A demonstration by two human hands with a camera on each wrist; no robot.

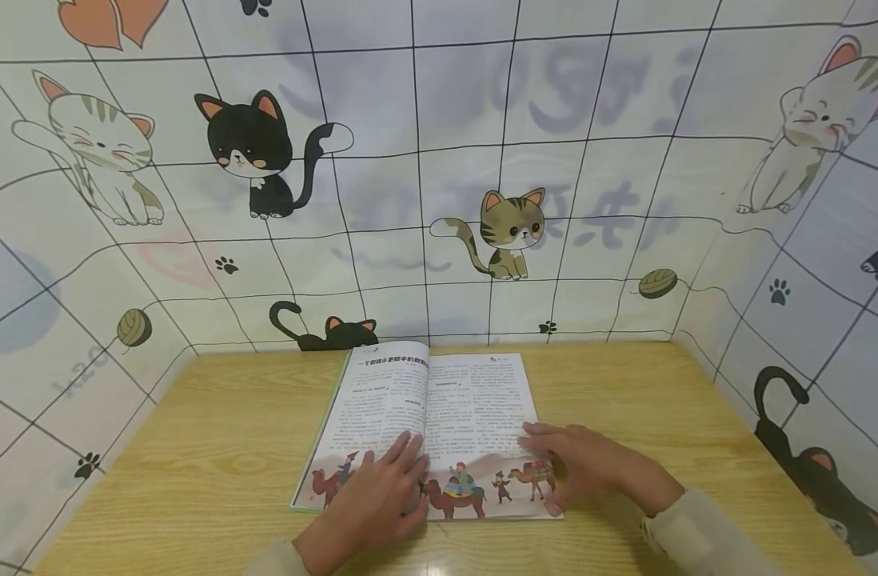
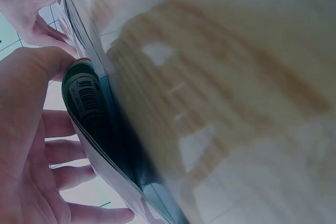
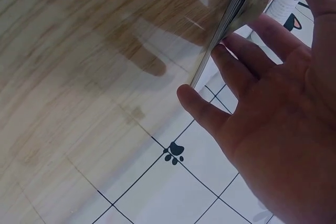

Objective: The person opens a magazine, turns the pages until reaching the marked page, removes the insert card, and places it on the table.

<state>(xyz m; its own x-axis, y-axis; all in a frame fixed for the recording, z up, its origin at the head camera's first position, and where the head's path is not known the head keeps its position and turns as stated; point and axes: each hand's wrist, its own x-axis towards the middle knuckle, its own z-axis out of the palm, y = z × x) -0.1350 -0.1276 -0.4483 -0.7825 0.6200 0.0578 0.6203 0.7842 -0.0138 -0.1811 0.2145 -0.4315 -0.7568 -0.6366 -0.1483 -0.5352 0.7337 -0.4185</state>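
An open book (image 1: 475, 400) lies on the wooden table, with printed text above a drawn strip of camels and riders. My left hand (image 1: 377, 496) rests with extended fingers across the lower part of the left page, beside the spine. In the left wrist view, its thumb (image 2: 60, 61) is at the book's lower edge, by a curved green-lined cover bearing a barcode. My right hand (image 1: 590, 464) lies at the right page's outer edge, fingers spread. In the right wrist view, its fingertips (image 3: 218, 51) touch the edge of the stacked pages.
The wooden table (image 1: 216, 448) extends on both sides of the book. White wall sheeting (image 1: 381, 264) with black grid lines and cartoon cats rises behind and at both sides of the table.
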